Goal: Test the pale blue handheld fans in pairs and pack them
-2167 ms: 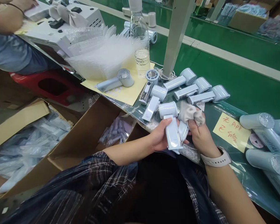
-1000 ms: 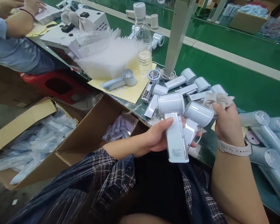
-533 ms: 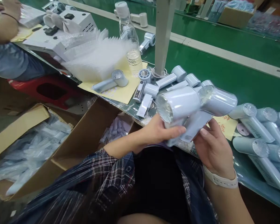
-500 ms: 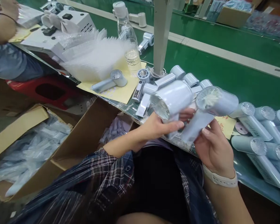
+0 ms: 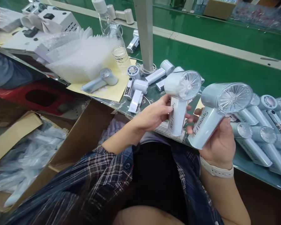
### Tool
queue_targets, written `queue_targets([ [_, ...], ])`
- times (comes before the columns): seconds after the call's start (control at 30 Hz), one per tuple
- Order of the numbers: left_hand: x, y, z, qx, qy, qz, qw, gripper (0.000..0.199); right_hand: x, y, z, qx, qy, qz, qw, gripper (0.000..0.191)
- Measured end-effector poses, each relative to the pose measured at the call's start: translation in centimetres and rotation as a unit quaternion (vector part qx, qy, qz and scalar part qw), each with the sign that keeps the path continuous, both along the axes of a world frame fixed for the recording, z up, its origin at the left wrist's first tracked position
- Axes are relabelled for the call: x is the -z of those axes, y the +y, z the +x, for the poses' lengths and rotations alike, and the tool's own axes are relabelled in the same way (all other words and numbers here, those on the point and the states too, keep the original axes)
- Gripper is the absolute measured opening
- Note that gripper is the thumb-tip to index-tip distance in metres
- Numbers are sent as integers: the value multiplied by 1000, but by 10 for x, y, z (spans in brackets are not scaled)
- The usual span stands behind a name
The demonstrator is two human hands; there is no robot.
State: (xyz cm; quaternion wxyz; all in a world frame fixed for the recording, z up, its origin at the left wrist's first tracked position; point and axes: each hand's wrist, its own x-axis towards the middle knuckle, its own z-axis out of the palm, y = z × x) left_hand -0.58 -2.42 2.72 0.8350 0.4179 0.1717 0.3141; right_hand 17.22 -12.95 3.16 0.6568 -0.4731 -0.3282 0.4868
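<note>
Two pale blue handheld fans are held up side by side over the bench edge, each with a round clear-ribbed head and "Speed FAN" lettering on the handle. My left hand [image 5: 158, 113] is closed round the handle of the left fan [image 5: 178, 117]. Closed on the slightly nearer right fan [image 5: 207, 126] is my right hand [image 5: 219, 142], its fingers partly behind the handle. Both fan heads face up and to the right. More fans [image 5: 255, 150] lie in rows on the bench to the right, and several loose ones [image 5: 136, 100] lie beyond my left hand.
A grey post [image 5: 144, 37] rises from the bench. Left of it stand a clear bottle [image 5: 120, 56], a stack of plastic sleeves [image 5: 77, 59] and a white box-shaped device [image 5: 30, 43]. Below left is a carton [image 5: 79, 137] with plastic wrappings. A co-worker's arm shows far left.
Both fans have turned in my hands, so the lettering and ribbed ends now face me. The view has shifted right, and the bench things appear further left.
</note>
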Motion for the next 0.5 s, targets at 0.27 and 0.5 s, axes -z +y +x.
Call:
queue_targets([
  [0.27,-2,-2,1,-31,25,60,997,54,12,2,1,101,-32,52,993,28],
  [0.5,-5,2,-3,-9,74,64,995,71,10,4,-4,114,61,35,991,30],
])
